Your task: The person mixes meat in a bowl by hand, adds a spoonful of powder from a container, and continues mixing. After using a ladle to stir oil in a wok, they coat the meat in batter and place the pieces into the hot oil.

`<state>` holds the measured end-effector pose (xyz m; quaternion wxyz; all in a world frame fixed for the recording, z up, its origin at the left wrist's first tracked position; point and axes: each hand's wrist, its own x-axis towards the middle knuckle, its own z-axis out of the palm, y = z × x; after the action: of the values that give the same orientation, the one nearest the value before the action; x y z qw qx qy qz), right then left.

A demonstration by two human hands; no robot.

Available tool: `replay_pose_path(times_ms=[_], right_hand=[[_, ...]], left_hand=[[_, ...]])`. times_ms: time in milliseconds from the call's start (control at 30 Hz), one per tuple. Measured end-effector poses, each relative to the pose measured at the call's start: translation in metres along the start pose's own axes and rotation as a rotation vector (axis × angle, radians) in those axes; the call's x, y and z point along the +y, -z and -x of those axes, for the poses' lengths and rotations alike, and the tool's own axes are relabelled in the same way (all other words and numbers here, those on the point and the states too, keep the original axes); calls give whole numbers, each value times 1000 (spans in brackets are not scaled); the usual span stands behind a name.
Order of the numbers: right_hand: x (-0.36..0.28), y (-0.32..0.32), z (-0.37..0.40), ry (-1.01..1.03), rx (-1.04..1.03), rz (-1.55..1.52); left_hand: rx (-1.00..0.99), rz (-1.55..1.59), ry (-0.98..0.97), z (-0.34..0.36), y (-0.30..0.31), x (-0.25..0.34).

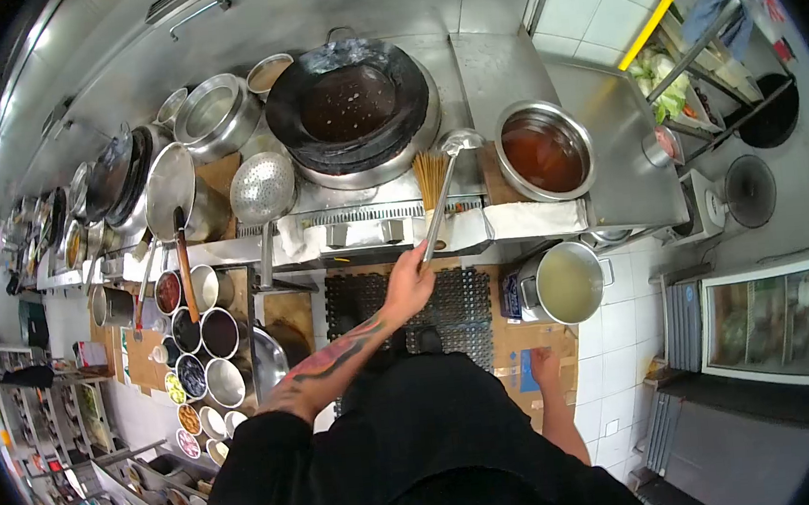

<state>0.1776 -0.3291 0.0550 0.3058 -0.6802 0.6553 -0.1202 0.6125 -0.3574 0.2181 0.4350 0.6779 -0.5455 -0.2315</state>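
My left hand [410,283] is wrapped round the handle of a metal ladle [438,201], held out over the front of the stove. The ladle's bowl lies up by the range, between a bamboo wok brush [430,175] and a steel pot of reddish-brown liquid [542,152]. To the left of the ladle, a large black wok [293,137] holds dark liquid with small bubbles. My right hand [546,367] hangs low at my right side, its fingers curled in, with nothing visible in it. Near it stands a tall pot of pale liquid [569,282].
A perforated strainer [262,187] and a deep pot [189,190] sit left of the wok. Several metal containers of sauces and toppings [220,334] stand lower left. A black rubber mat [447,297] covers the floor. A glass-fronted fridge [772,324] is at right.
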Motion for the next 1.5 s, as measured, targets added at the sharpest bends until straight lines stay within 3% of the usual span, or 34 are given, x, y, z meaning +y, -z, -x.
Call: replay_pose_path(times_ms=[167,233,267,300,367,500,533,600,633,667,700,733,767,833,867,900,933,1000,1033,1100,1133,1167,1200,1267,1300,1333,1433,1500], right_hand=[[19,20,19,-28,43,1],[11,47,13,-63,52,7],[6,62,1,-23,21,-192],[-6,79,-10,17,-13,-391],[-74,137,-20,-103,-188,-578],[-174,210,-20,115,-518,-659],[-182,205,-25,129,-540,-648],[-192,193,-31,151,-796,-698],[-183,171,-38,168,-829,-683],[-155,130,-53,-57,-958,-904],[-123,87,-70,-303,-1081,-1104],[-87,42,-87,-442,-1119,-1142],[-35,-1,-98,-461,-1125,-961],[65,-62,-123,-429,-1236,-490],[108,-84,-146,-445,-1413,-318],[115,-94,-164,-634,-1787,-194],[124,-116,-173,-381,-1686,-89],[38,-116,-133,67,-1397,233],[-1,-125,-107,111,-1454,323],[-54,-155,-67,18,-1239,307],[-102,-165,-34,197,-1219,565],[-110,-211,-54,74,-1405,539],[-148,-219,-9,95,-1216,546],[-206,-262,35,277,-1319,541],[-231,-275,64,468,-1284,555],[-260,-274,104,426,-1324,422],[-314,-287,176,690,-1410,359],[-341,-276,215,800,-1398,406]], left_hand=[[198,37,1,-21,-104,-16],[223,-12,129,-21,-130,-19],[232,-65,130,-20,-141,-23],[242,-59,140,-18,-143,-22],[200,-78,148,-16,-140,-18],[37,-88,190,-4,-133,-41],[52,-100,91,5,-127,-47],[27,-62,108,37,-110,-55],[-16,-22,109,55,-94,-58],[-105,17,119,77,-70,-61],[-61,6,145,105,-46,-64],[-50,20,210,140,-26,-64],[-19,36,285,178,-6,-65],[152,-3,443,265,32,-68],[253,-68,442,311,49,-72],[358,-137,451,357,67,-67],[451,-125,570,405,81,-60],[826,-245,576,503,89,-64],[962,-128,736,554,89,-58],[1267,-80,815,641,87,-21],[1399,-82,821,682,76,-12],[1521,-88,816,716,64,-2],[1561,-92,835,744,51,13],[1880,451,801,788,26,47],[1910,453,807,805,12,65],[2131,642,695,818,-2,84],[2662,1047,188,880,-61,97],[2951,930,176,897,-61,140]])
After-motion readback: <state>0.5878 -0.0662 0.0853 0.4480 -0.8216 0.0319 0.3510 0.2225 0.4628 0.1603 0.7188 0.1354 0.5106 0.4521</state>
